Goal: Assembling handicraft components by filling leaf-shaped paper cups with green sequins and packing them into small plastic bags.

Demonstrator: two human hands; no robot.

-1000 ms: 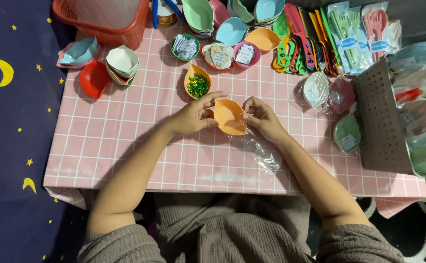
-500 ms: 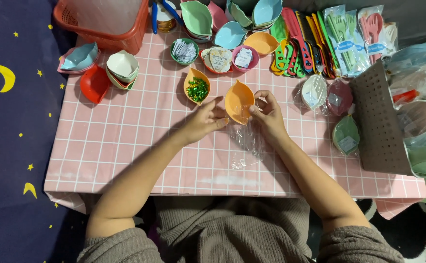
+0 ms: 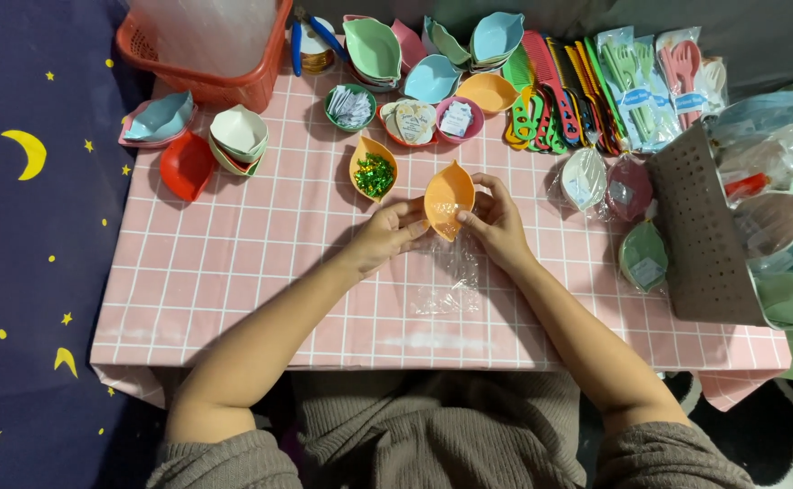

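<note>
I am looking at an orange leaf-shaped dish [image 3: 449, 197], plain and glossy, over a clear plastic bag [image 3: 448, 276]. The surface [image 3: 233, 263] is showing pink with a white grid of squares. Beside it, another orange dish [image 3: 374, 168] is carrying green glitter pieces. A red dish [image 3: 186, 166] is lying near a cream-and-green stack [image 3: 239, 138]. A red-orange basket [image 3: 211, 63] is sitting at the far edge. The combs [image 3: 555, 91] are showing red, orange, green and yellow. The cloth on the floor [image 3: 25, 226] is showing dark navy with yellow moons and stars. My sleeves [image 3: 668, 457] are showing grey-brown ribbing.
</note>
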